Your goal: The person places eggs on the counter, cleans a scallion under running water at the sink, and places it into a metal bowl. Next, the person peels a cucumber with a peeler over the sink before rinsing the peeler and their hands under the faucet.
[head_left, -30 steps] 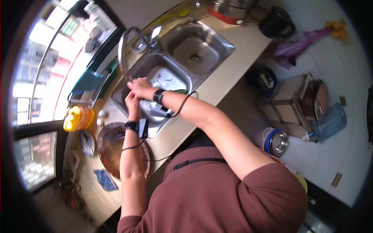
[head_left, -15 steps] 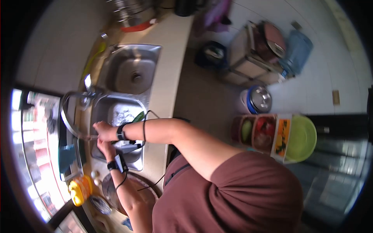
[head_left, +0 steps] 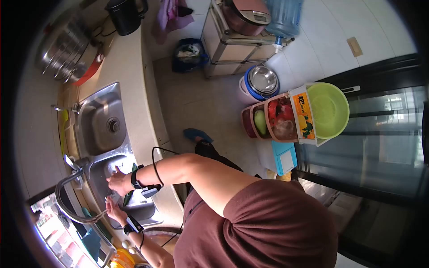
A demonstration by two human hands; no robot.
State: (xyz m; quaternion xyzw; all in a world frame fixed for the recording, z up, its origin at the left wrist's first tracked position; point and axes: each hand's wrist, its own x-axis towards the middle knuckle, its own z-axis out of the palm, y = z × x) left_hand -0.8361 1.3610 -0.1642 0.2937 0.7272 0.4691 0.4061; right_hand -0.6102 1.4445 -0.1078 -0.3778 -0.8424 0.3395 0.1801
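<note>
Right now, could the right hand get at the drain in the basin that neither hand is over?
Probably yes: the right hand is over the neighbouring basin, only the divider appears to lie between, and nothing covers the drain.

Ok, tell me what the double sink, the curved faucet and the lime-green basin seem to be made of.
Double sink: probably stainless steel, satin finish; grey with soft, broad highlights.
Curved faucet: metal, fairly polished, with bright streaks along its bend; whether chrome-plated or solid steel, I can't tell.
Lime-green basin: likely smooth plastic, judging by its even colour.
</note>
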